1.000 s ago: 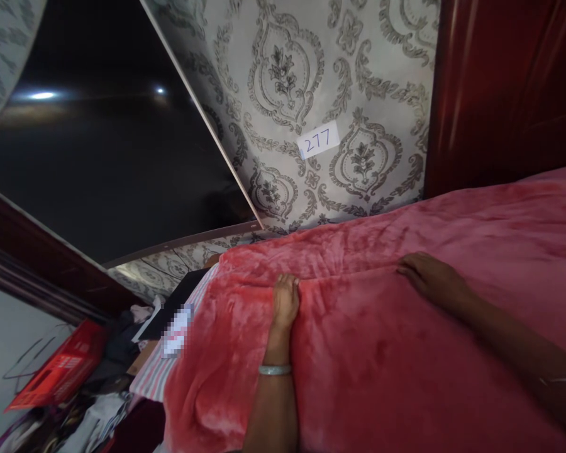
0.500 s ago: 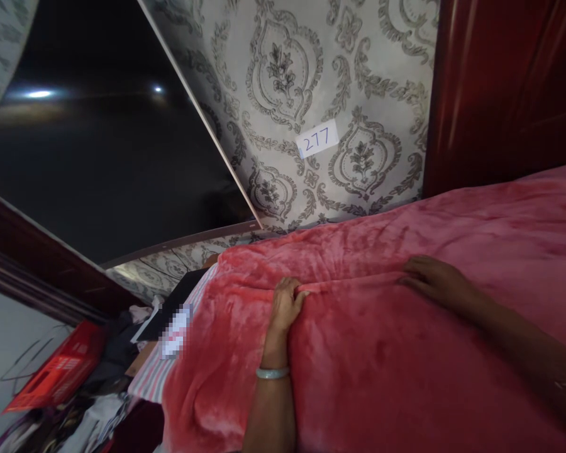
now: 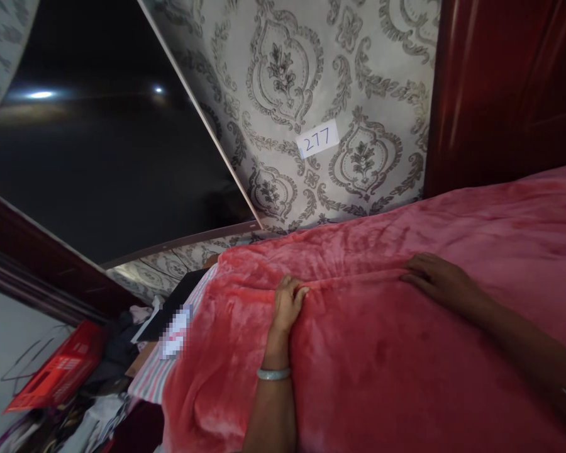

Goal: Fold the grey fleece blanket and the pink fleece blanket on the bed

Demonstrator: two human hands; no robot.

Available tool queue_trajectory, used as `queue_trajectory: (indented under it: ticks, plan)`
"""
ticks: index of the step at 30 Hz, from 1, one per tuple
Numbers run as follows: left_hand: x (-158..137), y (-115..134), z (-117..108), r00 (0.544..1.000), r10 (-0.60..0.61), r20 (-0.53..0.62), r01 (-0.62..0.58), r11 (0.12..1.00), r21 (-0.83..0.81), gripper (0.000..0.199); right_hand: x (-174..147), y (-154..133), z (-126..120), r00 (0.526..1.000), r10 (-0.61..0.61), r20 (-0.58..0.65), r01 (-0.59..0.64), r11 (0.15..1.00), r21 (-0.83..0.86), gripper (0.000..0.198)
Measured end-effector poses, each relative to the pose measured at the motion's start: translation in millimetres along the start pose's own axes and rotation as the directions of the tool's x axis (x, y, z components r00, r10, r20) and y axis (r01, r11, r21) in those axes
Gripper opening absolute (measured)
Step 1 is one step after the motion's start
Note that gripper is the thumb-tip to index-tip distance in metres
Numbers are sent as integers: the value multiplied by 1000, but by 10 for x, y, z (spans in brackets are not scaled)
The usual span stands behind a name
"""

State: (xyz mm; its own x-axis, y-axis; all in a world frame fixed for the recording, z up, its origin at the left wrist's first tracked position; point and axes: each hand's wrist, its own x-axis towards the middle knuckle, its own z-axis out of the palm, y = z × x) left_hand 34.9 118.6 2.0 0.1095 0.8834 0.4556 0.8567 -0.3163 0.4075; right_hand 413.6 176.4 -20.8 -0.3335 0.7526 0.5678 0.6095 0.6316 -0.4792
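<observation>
A plush pink blanket (image 3: pixel 405 352) covers the bed, soft and faintly creased, with a raised fold running across it. The left hand (image 3: pixel 287 305) pinches that fold between curled fingers; the right hand (image 3: pixel 436 277) lies flat and open on it, near the dark red headboard (image 3: pixel 509 82).

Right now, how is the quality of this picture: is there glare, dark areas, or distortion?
Head view: strongly tilted, with bent straight lines at the edges; two bright glare spots on the dark glossy panel; the pink blanket is evenly lit, its folds clear; left hand and right hand look sharp; the clutter at lower left is dim, with one pixelated patch.
</observation>
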Motion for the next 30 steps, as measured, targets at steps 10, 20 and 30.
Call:
queue_trajectory:
  ticks: [10,20,30]
  plan:
    - [36,-11,25,998,22,-61,-26,998,-50,30,22,8,-18,999,-48,25,47,999,17,58]
    - [32,72,92,990,89,105,-93,995,35,31,14,7,74,998,1,58,-3,1000,18,57]
    - [45,19,32,999,47,17,-46,998,-35,32,45,81,28,995,47,87,-49,998,29,60]
